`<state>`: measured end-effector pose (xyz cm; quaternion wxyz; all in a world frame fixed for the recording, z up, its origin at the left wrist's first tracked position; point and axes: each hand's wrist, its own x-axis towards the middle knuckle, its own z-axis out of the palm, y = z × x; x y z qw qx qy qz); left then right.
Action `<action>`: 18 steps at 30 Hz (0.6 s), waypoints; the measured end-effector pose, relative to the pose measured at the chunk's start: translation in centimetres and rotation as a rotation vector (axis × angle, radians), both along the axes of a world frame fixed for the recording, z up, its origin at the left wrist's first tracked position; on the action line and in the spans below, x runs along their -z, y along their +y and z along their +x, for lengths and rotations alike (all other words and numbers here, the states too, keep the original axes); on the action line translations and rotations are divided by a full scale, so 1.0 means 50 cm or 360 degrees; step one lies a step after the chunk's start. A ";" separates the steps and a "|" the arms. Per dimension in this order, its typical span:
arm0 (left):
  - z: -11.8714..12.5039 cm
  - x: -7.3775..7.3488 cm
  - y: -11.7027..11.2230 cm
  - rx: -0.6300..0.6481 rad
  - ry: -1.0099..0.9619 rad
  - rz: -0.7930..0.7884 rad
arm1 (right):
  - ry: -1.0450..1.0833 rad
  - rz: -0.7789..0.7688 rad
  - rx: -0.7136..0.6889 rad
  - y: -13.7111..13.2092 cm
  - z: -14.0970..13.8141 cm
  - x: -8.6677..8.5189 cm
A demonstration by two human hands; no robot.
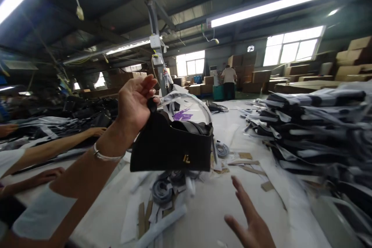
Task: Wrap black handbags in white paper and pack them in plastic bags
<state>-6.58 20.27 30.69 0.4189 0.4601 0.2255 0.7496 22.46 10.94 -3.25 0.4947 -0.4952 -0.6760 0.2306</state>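
A black handbag [168, 147] with a small gold clasp hangs above the table in front of me. Its handle [192, 99] arches over the top, wrapped in clear plastic. At the bag's upper left corner, my left hand [135, 99] grips the bag, with a bracelet on the wrist; the exact hold is partly hidden. My right hand [251, 217] is lower right, apart from the bag, fingers spread and nothing in them. Beneath the bag lie grey rolled strips [162, 193] and pieces of brown card [141, 219].
Flat black pieces with pale wrapping form a tall stack [302, 124] at the right. A co-worker's arms [58, 147] reach in from the left beside a black pile [87, 110]. Purple strips [183, 114] lie behind the bag. A person [229, 79] stands far back near cartons [261, 77].
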 end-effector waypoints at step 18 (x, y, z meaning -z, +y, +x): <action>0.131 0.507 -0.083 0.0030 0.0564 -0.0981 | -0.0173 -0.0831 0.0472 -0.173 0.172 -0.045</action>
